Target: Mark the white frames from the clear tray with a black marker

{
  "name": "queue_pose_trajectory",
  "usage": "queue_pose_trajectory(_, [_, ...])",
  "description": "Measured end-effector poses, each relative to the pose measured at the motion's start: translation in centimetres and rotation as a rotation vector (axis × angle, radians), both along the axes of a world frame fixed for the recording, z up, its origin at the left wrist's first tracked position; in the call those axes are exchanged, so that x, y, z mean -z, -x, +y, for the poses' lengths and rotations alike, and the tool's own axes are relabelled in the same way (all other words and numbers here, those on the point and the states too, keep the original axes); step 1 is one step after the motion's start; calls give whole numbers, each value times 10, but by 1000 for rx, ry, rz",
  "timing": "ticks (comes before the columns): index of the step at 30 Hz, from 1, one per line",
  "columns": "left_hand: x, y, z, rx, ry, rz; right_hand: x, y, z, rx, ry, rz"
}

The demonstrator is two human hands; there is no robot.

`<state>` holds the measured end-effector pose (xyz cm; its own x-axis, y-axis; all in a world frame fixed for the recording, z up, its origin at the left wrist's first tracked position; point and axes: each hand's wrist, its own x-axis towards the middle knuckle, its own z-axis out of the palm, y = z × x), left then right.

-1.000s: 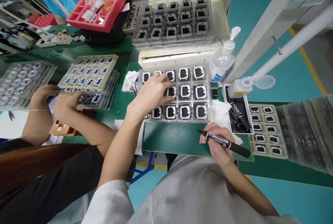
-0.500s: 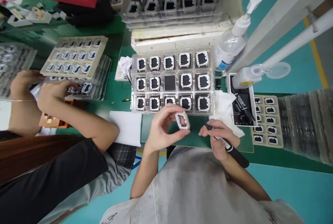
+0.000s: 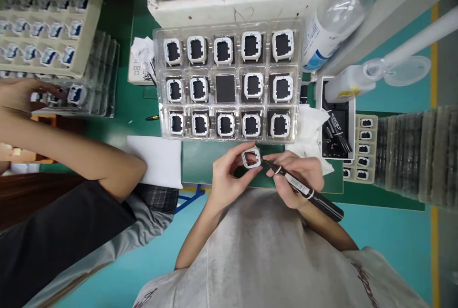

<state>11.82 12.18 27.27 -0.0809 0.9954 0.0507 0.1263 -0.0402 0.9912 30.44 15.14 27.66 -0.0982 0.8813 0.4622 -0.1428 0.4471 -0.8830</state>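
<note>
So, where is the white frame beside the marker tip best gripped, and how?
I'd probably pinch the white frame by its outer rim, far and near edges, coming from the left, as the left hand does: it is an open ring, and the black marker has its tip beside the right edge.

The person wears a loose shirt (image 3: 265, 255) in pale grey, its cloth mottled and washed-out, like a faded wash. The grey deepens down the middle of the front and lightens towards the sides, with soft creases and a faint line running lengthwise on the left. Dark, reddish-brown script, like loose handwriting, marks the cloth on both sides: the left lettering (image 3: 146, 297) is cut by the lower edge of the view, and the right lettering (image 3: 365, 284) trails down in a longer, slanting strip, too blurred to read. Both forearms are bare, as are the left grip (image 3: 229, 174) and right grip (image 3: 300, 179).
</note>
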Motion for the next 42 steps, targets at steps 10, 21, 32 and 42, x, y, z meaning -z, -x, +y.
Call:
queue_pose_trajectory(10, [13, -11, -6, -22, 4, 64, 4, 7, 4, 104, -94, -192])
queue_pose_trajectory(21, [22, -11, -11, -68, 2, 290, 8, 7, 1, 146, -87, -312])
queue_pose_trajectory(32, [23, -11, -11, -57, -31, 327, 6, 7, 3, 146, -116, -332])
queue_pose_trajectory(42, [23, -12, -10, -57, -95, 395, 4, 8, 1, 138, -80, -366])
